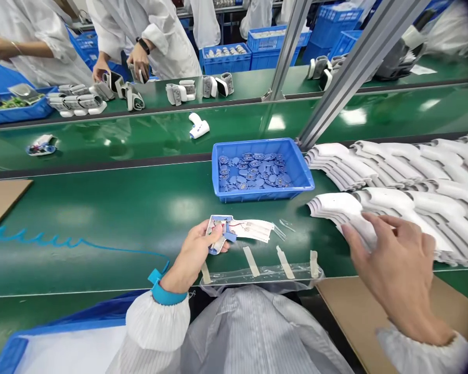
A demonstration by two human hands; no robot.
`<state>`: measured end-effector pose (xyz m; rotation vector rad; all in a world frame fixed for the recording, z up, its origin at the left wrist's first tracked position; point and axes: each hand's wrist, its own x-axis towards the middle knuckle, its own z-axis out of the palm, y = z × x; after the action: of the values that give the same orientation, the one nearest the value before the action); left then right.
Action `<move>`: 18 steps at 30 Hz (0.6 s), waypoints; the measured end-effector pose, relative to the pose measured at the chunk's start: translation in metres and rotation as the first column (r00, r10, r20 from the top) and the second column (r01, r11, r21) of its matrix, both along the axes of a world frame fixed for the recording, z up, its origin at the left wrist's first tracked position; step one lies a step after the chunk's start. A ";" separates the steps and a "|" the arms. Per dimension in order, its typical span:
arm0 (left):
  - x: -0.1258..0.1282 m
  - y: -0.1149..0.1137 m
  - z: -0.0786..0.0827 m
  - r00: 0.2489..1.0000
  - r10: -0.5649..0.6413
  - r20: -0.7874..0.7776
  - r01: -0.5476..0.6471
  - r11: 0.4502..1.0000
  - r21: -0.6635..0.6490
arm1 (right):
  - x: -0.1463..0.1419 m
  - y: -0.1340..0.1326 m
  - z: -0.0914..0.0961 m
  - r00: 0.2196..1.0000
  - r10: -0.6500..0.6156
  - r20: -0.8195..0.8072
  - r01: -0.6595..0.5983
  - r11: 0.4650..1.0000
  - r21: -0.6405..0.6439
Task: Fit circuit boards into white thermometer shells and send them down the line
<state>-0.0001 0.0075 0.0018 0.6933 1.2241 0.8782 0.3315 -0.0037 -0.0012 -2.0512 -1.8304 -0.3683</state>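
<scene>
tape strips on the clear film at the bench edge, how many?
4 tape strips, left to right along the clear plastic film: first under the left hand at, second, third, fourth. None looks hidden.

My left hand (pixel 193 254) is curled closed with the thumb on top and the wrist turned inward, while my right hand (pixel 393 265) sits palm down, fingers spread and slightly bent.

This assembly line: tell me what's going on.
At a green conveyor belt, a person's left hand holds a small blue-framed part with a wired white strip. Their right hand rests on stacked white plastic housings. A blue tray of round circuit boards sits ahead. Across the belts, co-workers handle white devices.
</scene>
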 end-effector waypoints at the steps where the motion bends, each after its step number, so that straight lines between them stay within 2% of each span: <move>1: 0.001 0.001 0.001 1.000 -0.013 0.011 0.013 1.000 0.000 | 0.009 0.003 0.000 0.998 -0.031 0.058 0.033 0.998 -0.046; 3: 0.003 0.002 0.002 0.999 -0.036 0.001 0.036 0.999 0.013 | 0.021 0.009 -0.003 0.994 -0.061 0.096 0.077 0.983 -0.166; 5: 0.005 0.002 0.002 0.998 -0.054 -0.026 0.055 0.998 0.038 | 0.027 0.014 -0.006 0.993 -0.094 0.068 0.107 0.970 -0.217; 7: 0.005 0.002 0.001 0.996 -0.056 -0.062 0.060 0.996 0.064 | 0.027 0.016 -0.005 0.995 -0.097 0.025 0.101 0.971 -0.216; 9: 0.005 0.003 0.001 0.994 -0.065 -0.083 0.071 0.995 0.073 | 0.023 0.013 0.001 0.998 -0.065 -0.013 0.062 0.986 -0.153; 11: 0.004 0.003 0.003 0.993 -0.088 -0.078 0.094 0.992 0.078 | 0.013 0.008 0.012 0.998 0.025 -0.050 -0.027 0.998 -0.051; 13: 0.003 0.003 0.006 0.992 -0.110 -0.059 0.115 0.990 0.078 | -0.004 0.000 0.021 0.981 0.172 -0.086 -0.170 0.985 0.022; 16: 0.002 0.002 0.011 0.989 -0.134 -0.064 0.139 0.987 0.082 | -0.040 -0.009 0.029 0.914 0.395 -0.088 -0.392 0.918 0.056; 18: 0.002 0.000 0.013 0.982 -0.166 -0.095 0.176 0.977 0.117 | -0.066 -0.011 0.030 0.872 0.488 -0.040 -0.485 0.871 0.079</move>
<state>0.0020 0.0080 0.0146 0.9311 1.1722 0.7930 0.2652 -0.0150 0.0287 -1.4612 -2.1768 -0.2190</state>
